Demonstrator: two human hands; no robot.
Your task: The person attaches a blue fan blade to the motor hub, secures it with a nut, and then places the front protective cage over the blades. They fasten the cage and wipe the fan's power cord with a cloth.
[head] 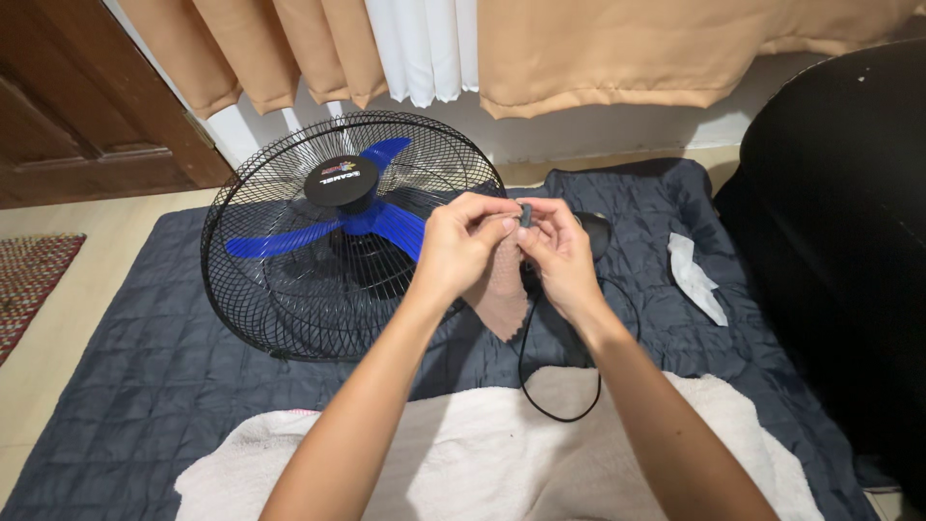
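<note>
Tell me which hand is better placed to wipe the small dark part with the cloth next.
Left, probably. The left hand has the brownish cloth hanging under it, while the right hand pinches the small dark part at its fingertips.

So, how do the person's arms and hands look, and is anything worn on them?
Both forearms are bare to the picture's edge: no sleeves show. The left hand and right hand wear no gloves, and no rings, watch or bracelets are visible. Nails look short and unpainted.
</note>
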